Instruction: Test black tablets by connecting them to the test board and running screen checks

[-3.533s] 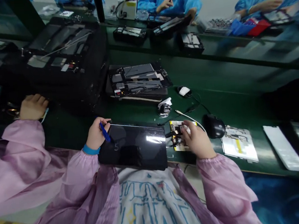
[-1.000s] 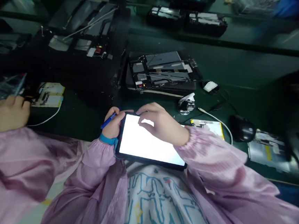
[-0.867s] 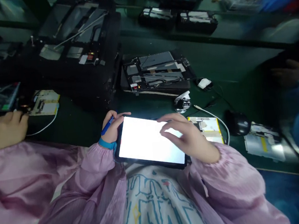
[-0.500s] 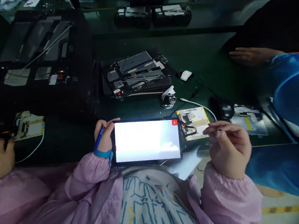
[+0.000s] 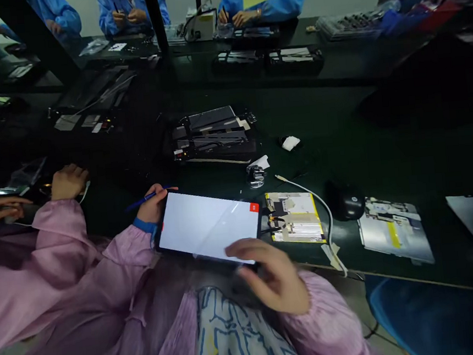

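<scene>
My left hand [image 5: 151, 208] is closed on the left edge of a black-framed tablet [image 5: 207, 224]. A blue pen [image 5: 141, 201] sticks out from between its fingers, and a blue band circles the wrist. The tablet's lit screen is white with a red patch at the upper right corner. Over the tablet's lower right corner is my right hand [image 5: 276, 276], slightly blurred, thumb and fingers apart. Whether its fingertips touch the glass I cannot tell. To the tablet's right lies a yellow-edged board with flex cables [image 5: 293, 216], its cables running toward the tablet.
A white cable [image 5: 326, 208] curves past the board to a black mouse [image 5: 346, 198]. Opened tablet parts [image 5: 216, 138] are stacked behind the tablet, near a small metal object [image 5: 256, 174]. A co-worker's pink-sleeved hand [image 5: 69, 182] rests at left. People in blue sit across the bench.
My right hand has moved left from beside the board to the tablet's corner, its pinch loosened. The translucent sheet beside the tablet no longer shows. The view has tilted up; the right-hand co-worker's hand is gone.
</scene>
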The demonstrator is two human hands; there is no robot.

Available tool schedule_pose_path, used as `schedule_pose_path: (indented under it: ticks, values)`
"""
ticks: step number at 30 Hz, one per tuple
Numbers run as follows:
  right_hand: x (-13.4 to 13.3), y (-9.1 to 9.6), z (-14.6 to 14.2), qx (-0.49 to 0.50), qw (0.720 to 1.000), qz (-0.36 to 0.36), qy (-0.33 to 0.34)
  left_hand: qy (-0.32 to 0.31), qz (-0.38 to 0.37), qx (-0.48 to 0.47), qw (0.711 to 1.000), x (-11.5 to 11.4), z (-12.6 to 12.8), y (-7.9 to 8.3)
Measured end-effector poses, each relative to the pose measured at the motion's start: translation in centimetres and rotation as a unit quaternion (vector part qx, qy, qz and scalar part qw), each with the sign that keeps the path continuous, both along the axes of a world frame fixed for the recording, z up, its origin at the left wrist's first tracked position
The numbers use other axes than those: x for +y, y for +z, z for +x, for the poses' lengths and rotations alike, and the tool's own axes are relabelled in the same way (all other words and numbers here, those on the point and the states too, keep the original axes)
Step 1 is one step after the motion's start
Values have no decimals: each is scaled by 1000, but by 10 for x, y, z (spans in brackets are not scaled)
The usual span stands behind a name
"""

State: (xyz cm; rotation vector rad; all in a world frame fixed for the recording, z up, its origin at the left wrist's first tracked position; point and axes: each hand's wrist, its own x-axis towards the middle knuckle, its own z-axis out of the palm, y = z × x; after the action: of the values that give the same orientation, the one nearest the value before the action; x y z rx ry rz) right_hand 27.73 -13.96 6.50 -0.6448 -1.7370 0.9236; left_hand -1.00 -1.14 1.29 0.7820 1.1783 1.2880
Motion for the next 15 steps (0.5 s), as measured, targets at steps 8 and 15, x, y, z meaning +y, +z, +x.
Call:
schedule_pose_path:
  ticks: [8,15]
  values:
    - [-2,-1,-36,-99,957,45,269,8,-6,23,1000,5,3,-1]
    - [-24,-14,-69,-129,924,26,359,22,4,2,1000,10,2,-5]
